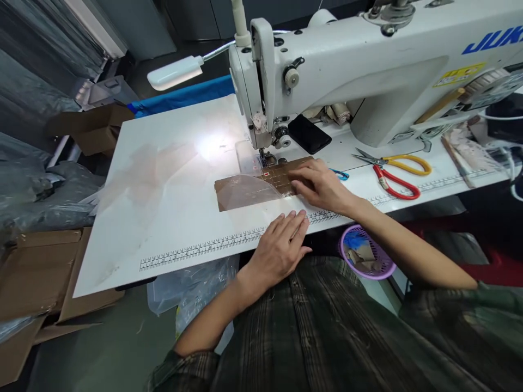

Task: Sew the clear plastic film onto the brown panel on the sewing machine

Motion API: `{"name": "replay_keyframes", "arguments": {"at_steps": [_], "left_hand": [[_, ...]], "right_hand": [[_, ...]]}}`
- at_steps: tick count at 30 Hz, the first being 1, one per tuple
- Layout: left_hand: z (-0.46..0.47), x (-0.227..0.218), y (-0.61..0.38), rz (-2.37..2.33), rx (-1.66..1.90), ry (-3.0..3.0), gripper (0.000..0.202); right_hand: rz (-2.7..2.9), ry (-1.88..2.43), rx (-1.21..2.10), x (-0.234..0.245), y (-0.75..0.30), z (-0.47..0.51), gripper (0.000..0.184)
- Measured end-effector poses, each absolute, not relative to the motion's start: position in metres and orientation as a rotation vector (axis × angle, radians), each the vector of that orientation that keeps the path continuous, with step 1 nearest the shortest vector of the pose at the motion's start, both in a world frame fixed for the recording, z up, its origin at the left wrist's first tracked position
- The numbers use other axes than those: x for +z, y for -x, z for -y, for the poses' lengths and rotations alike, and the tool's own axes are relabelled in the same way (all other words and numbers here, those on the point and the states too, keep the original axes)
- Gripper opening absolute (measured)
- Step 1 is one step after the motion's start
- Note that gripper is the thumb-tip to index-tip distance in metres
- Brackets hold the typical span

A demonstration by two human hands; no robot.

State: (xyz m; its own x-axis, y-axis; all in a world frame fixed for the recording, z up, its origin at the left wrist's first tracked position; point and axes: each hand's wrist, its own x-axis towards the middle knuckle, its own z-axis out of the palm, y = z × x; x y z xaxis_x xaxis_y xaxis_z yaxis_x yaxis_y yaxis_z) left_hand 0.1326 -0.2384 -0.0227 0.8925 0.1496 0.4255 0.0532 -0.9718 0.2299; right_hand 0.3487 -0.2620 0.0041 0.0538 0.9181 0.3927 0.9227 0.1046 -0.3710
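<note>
My left hand [283, 242] lies flat at the table's front edge, over the printed ruler, with its fingers stretched out and nothing in it. Bent inward, the fingers of my right hand [321, 185] come together low over a brown taped strip [229, 197] below the sewing machine's needle. Whatever lies between those fingertips is hidden. A pale sheer piece of fabric [251, 189] with a curved edge rests on the strip, left of my right hand. The presser foot [265, 158] of the white sewing machine [343, 60] stands just behind the strip.
Red-and-yellow-handled scissors [392, 166] lie open at right, with a black phone [309, 134] under the machine arm. A lamp [175, 72] lights the white table [163, 218]. A purple basket [382, 269] with scraps hangs below the edge. Cardboard boxes [41, 272] stand left.
</note>
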Motion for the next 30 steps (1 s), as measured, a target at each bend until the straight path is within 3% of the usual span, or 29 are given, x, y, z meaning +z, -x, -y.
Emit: {"name": "replay_keyframes", "arguments": {"at_steps": [9, 14, 18, 24, 30], "left_hand": [[0.243, -0.053, -0.102, -0.135, 0.903, -2.848, 0.033], [0.251, -0.059, -0.102, -0.195, 1.074, -2.741, 0.037], [0.256, -0.043, -0.098, -0.134, 1.107, -2.617, 0.032], [0.226, -0.020, -0.102, -0.276, 1.087, -2.623, 0.035], [0.206, -0.025, -0.120, -0.668, 0.857, -2.825, 0.045]], "right_hand": [[1.997, 1.738, 0.184, -0.015, -0.338, 0.238, 0.054], [1.929, 1.666, 0.176, -0.014, -0.335, 0.240, 0.044], [1.711, 1.704, -0.083, -0.006, -0.350, 0.252, 0.033], [1.544, 2.141, -0.341, -0.012, -0.395, 0.278, 0.041], [1.611, 2.044, -0.276, -0.006, -0.389, 0.290, 0.037]]}}
